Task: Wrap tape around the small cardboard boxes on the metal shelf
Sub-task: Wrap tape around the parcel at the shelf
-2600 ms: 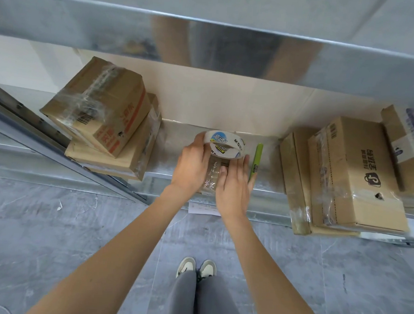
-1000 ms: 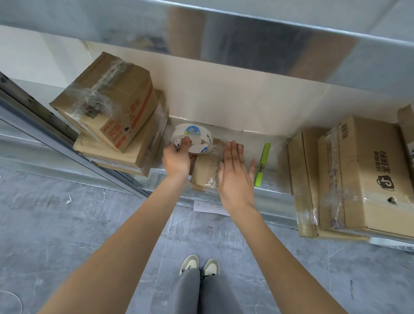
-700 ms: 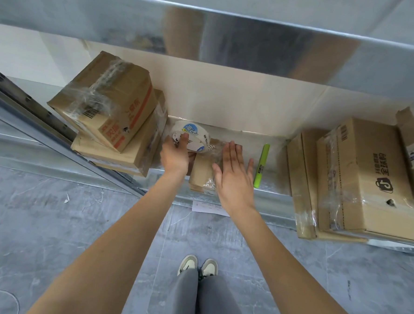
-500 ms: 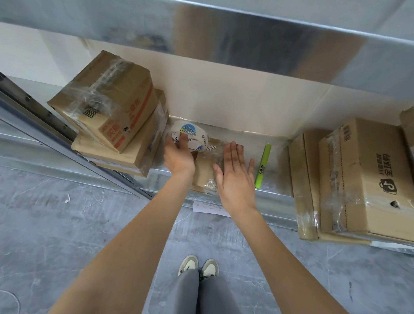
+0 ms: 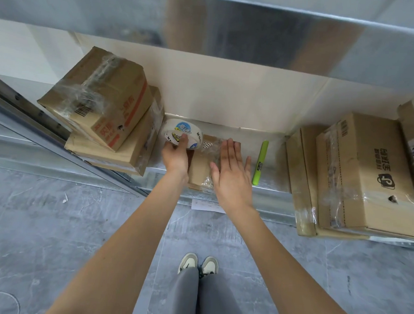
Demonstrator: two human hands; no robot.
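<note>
Shelf (image 5: pixel 270 182): left hand (image 5: pixel 175 156) seemingly gripping tape (image 5: pixel 183 134).

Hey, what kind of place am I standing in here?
Probably a packing or storage room. A metal shelf holds taped cardboard boxes, your left hand grips a tape roll, and the floor is bare grey stone or concrete.

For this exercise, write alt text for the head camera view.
A person's left hand grips a tape roll while the flat right hand presses a small cardboard box on a metal shelf, taped boxes stacked either side.
</note>
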